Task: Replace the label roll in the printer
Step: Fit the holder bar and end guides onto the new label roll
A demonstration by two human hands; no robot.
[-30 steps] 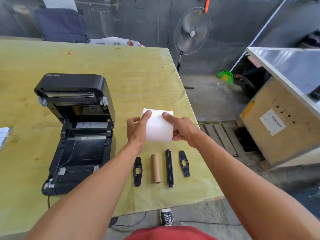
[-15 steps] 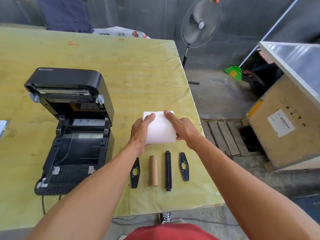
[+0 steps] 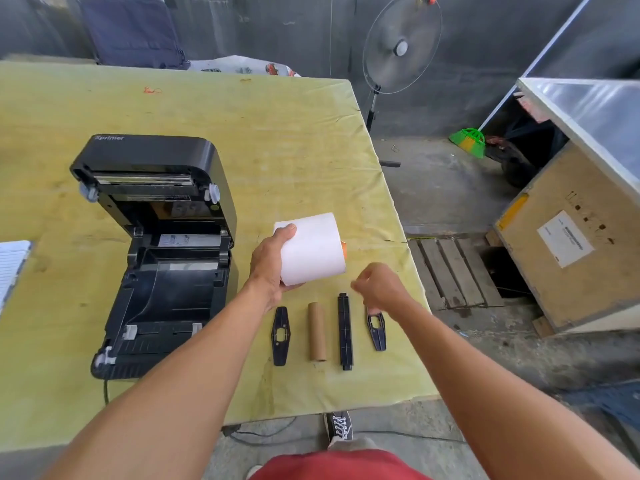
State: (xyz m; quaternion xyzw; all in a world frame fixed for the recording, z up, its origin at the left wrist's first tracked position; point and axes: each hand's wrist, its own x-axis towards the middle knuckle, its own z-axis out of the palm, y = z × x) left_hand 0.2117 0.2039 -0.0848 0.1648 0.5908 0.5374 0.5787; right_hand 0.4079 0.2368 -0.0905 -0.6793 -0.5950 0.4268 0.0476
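My left hand [image 3: 268, 265] grips a full white label roll [image 3: 311, 251] above the table, just right of the black printer [image 3: 156, 271], whose lid [image 3: 149, 157] stands open over an empty roll bay. My right hand [image 3: 381, 287] is off the roll, its fingers loosely curled, and hovers over the top end of the right black roll guide [image 3: 377, 330]. I cannot tell whether it touches the guide. In a row near the table's front edge lie another black guide [image 3: 280, 336], an empty cardboard core [image 3: 317, 332] and a black spindle bar [image 3: 344, 330].
The yellow-green table [image 3: 242, 133] ends just right of the parts. A notepad [image 3: 12, 265] lies at the far left edge. On the floor beyond stand a pedestal fan [image 3: 401, 46], a wooden pallet [image 3: 450, 271] and a plywood crate [image 3: 568, 237].
My right hand let go of the label roll and dropped down and right toward the right guide. My left hand now holds the roll alone, tilted.
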